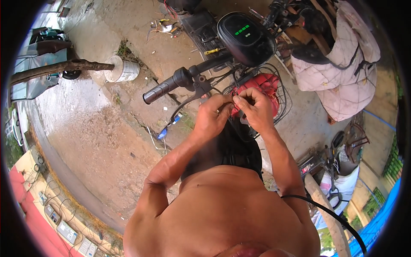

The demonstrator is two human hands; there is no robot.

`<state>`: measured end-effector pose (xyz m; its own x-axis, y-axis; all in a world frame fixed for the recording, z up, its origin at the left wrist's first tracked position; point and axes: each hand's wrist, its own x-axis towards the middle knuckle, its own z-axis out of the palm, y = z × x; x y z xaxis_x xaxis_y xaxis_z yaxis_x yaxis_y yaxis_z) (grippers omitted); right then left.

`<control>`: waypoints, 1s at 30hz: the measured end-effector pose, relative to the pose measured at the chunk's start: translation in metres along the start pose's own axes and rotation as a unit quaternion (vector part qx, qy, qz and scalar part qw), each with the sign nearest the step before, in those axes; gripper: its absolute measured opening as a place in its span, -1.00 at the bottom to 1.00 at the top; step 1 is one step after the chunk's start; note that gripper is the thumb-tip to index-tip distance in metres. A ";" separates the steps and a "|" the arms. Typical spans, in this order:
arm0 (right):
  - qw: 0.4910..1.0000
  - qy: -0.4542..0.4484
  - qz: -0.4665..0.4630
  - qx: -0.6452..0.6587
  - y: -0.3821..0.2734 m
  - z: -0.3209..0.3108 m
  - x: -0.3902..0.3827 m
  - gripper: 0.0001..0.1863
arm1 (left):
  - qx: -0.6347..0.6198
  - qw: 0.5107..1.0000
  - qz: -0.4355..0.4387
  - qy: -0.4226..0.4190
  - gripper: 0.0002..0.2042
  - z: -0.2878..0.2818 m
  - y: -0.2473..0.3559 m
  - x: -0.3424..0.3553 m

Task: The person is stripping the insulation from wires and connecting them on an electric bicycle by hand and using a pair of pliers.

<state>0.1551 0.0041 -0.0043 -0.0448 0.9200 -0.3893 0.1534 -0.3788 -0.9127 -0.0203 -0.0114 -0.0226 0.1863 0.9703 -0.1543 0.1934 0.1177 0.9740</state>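
In the head view an electric bike's left handlebar grip [156,92] and brake lever [184,103] sit in front of me, beside a black display [246,39] with green lit bars. Below the display, my left hand [214,113] and my right hand [254,111] meet with fingers pinched around something small and thin that I cannot make out, possibly a wire. Behind them a wire basket [282,103] holds red fabric [263,82]. Black cables run from the handlebar down past my hands.
A white bucket [126,70] stands by a wooden pole [68,66] at the left. A yellow-handled screwdriver [211,51] and loose parts lie at the top. A pale quilted cover [336,85] drapes at the right; another bike [325,160] and white sack [344,182] are below it.
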 end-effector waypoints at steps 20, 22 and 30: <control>0.995 -0.024 0.021 0.091 0.015 -0.001 0.006 -0.80 | -0.080 0.995 -0.053 -0.029 -0.83 0.004 -0.003 -0.006; 0.997 -0.040 0.041 0.046 0.014 -0.001 0.009 -0.79 | -0.031 0.999 -0.016 -0.011 -0.84 0.003 -0.001 -0.006; 0.995 -0.070 0.009 0.071 0.019 -0.008 0.007 -0.80 | -0.010 0.999 -0.042 0.006 -0.87 0.003 0.002 -0.004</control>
<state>0.1655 0.0045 -0.0235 -0.1819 0.8933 -0.4110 0.0156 -0.4153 -0.9095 -0.0180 -0.0154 -0.0202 0.1591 0.9594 -0.2330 0.1886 0.2021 0.9610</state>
